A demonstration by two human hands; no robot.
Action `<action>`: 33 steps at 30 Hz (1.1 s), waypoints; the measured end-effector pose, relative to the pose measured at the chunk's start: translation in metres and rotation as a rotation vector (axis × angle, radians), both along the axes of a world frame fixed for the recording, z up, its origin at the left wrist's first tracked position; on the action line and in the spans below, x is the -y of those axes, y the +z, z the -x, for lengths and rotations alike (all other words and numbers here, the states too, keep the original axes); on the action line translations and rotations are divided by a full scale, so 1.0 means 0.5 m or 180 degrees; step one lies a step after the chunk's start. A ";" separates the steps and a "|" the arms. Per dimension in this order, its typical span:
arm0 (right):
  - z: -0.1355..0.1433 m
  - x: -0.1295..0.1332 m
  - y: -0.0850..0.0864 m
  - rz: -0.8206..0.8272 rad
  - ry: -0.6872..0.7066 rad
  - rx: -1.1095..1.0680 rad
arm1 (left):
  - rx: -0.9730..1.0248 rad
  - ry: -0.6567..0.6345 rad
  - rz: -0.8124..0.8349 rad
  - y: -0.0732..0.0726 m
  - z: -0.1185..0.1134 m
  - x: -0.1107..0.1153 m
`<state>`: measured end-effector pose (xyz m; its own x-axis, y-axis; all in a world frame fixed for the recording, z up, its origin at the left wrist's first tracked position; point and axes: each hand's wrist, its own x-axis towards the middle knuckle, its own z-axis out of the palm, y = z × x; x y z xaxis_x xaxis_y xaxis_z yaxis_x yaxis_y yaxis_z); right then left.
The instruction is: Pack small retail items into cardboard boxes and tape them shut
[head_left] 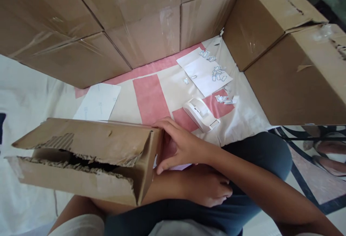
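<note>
A torn-open cardboard box [81,135] lies across my lap, its ragged flaps facing up. My right hand [175,144] grips the box's right end, fingers at the upper edge and thumb lower down beside a small white patch. My left forearm passes under the box. Past its end, my left hand [209,189] rests over my leg with curled fingers; whatever they may hold is hidden. Just beyond my hands sits a white tape dispenser [201,114]. Small blue-outlined paper cutouts [217,73] lie on a white sheet [204,84], with more cutouts [225,99] beside it.
Large taped cartons [151,34] form a wall at the back. More cartons [294,73] stand on the right. Another paper sheet [98,102] lies behind the torn box on the pink-and-white cloth [151,99]. At the far right, a person's foot [331,156] shows near the floor.
</note>
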<state>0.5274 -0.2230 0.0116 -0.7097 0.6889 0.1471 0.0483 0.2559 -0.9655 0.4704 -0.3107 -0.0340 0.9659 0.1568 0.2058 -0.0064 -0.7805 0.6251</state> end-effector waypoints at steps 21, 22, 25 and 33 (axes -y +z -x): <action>0.023 0.023 0.006 -0.0114 -0.0179 0.0453 | -0.0259 -0.0116 0.0407 0.005 0.004 0.002; 0.024 0.023 0.006 -0.0154 -0.0200 0.0473 | -0.0241 -0.0114 0.0391 0.002 0.005 0.003; 0.026 0.022 0.005 -0.0201 -0.0195 0.0471 | -0.0214 -0.0121 0.0311 -0.001 0.006 0.003; 0.025 0.005 -0.010 -0.0194 -0.0086 0.0565 | -0.0201 -0.0065 -0.0099 0.017 -0.005 -0.011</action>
<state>0.5150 -0.2253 0.0068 -0.7096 0.7017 0.0633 0.2241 0.3100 -0.9239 0.4730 -0.3050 -0.0256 0.9801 0.1314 0.1488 0.0161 -0.7996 0.6003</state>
